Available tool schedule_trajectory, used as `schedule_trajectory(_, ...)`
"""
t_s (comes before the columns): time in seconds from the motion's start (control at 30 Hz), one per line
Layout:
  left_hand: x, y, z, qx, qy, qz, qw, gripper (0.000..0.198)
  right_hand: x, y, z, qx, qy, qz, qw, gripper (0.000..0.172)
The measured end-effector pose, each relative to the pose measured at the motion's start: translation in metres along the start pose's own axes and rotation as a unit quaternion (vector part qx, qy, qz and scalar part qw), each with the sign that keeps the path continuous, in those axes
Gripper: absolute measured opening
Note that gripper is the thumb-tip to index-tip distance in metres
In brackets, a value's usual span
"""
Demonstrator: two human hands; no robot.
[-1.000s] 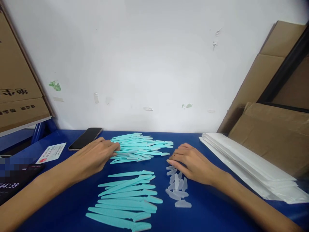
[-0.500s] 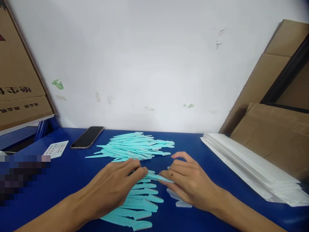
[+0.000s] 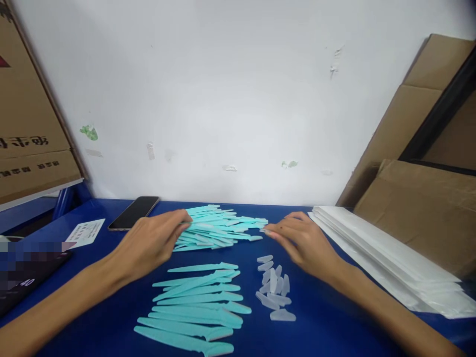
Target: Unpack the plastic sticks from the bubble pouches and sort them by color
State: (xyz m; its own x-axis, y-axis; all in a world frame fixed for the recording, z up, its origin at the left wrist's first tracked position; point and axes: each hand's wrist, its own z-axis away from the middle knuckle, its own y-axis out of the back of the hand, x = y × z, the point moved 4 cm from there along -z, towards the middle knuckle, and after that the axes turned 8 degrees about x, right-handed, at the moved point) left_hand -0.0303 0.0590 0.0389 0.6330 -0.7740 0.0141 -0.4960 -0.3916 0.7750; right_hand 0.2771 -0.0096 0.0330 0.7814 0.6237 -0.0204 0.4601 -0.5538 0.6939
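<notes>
My left hand (image 3: 159, 238) reaches to the left end of a heap of teal eyebrow razors (image 3: 215, 228), thumb and forefinger pinched on a razor's handle there. At the heap's right end is my right hand (image 3: 297, 240), its thumb and forefinger pressed together beside the razor heads; what lies between them is too small to make out. Closer to me, a column of teal eyebrow razors (image 3: 197, 312) lies roughly side by side, heads to the right. Right of that column sits a loose cluster of translucent blade caps (image 3: 273, 285).
A phone (image 3: 136, 213) and a printed card (image 3: 85, 233) lie at the back left of the blue table (image 3: 320, 332). Another dark device (image 3: 33, 282) is at the left edge. White flat bags (image 3: 386, 263) are stacked right, beside cardboard (image 3: 420, 213). A white wall (image 3: 238, 99) stands behind.
Both hands have moved away from me, from the near razors to the back heap. The razor held between them now lies at the top of the near column, and the caps are uncovered.
</notes>
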Motion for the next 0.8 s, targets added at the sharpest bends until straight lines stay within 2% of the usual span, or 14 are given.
schedule_trajectory(0.07,-0.006,0.003,-0.001,0.008,0.029,0.002,1.000,0.020,0.012,-0.007,0.003,-0.072,-0.020,-0.006,0.997,0.024)
schedule_trajectory(0.13,-0.001,0.003,0.000,0.010,0.025,0.009,1.000,0.022,0.015,-0.015,0.006,-0.133,-0.014,-0.028,0.991,0.026)
schedule_trajectory(0.2,0.010,-0.001,0.002,0.006,0.003,0.021,1.000,0.023,0.013,-0.021,0.008,-0.164,-0.007,-0.045,0.985,0.027)
schedule_trajectory(0.27,0.021,-0.005,0.005,0.004,-0.010,0.032,0.999,0.023,0.011,-0.022,0.008,-0.169,-0.009,-0.050,0.984,0.027)
schedule_trajectory(0.43,0.032,-0.011,0.009,0.018,0.013,0.056,0.998,0.021,-0.001,-0.013,0.002,-0.114,-0.022,-0.047,0.992,0.026)
schedule_trajectory(0.6,0.050,-0.012,0.013,0.029,0.049,0.159,0.986,0.016,-0.035,-0.012,-0.001,-0.053,-0.060,-0.120,0.990,0.024)
schedule_trajectory(0.7,0.067,-0.014,0.015,0.007,0.032,0.222,0.975,0.011,-0.057,-0.018,0.001,-0.027,-0.062,-0.185,0.980,0.025)
schedule_trajectory(0.8,0.080,-0.016,0.017,-0.002,0.015,0.240,0.971,0.011,-0.068,-0.019,0.000,0.004,-0.057,-0.214,0.975,0.022)
